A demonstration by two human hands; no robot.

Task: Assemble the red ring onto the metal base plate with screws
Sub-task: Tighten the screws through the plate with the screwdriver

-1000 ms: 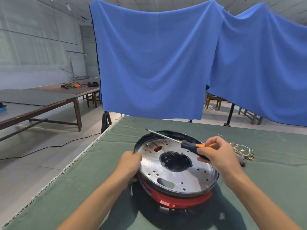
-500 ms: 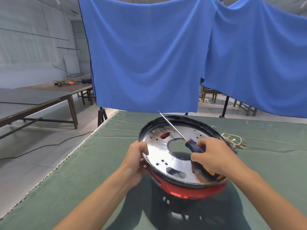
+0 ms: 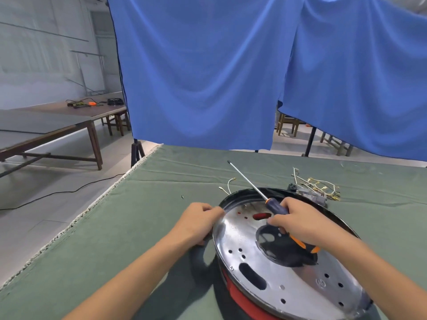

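A round shiny metal base plate [image 3: 272,273] with holes and slots lies on the red ring [image 3: 242,299], whose edge shows beneath its near side. My left hand [image 3: 198,220] grips the plate's left rim. My right hand [image 3: 298,222] holds a screwdriver [image 3: 275,205] by its dark blue and orange handle above the plate's middle. Its long shaft points up and away to the left, its tip over the cloth. One screw head [image 3: 231,268] sits near the plate's left edge.
The green cloth table [image 3: 143,227] ends at a fringed left edge. A bundle of yellowish wires with connectors [image 3: 318,187] lies behind the plate. A small loose screw [image 3: 182,197] lies on the cloth to the left. Blue drapes [image 3: 208,77] hang behind.
The view has shifted, so the plate now sits lower and to the right. My right hand has turned the screwdriver, so its shaft points farther away. My left hand stays on the rim.
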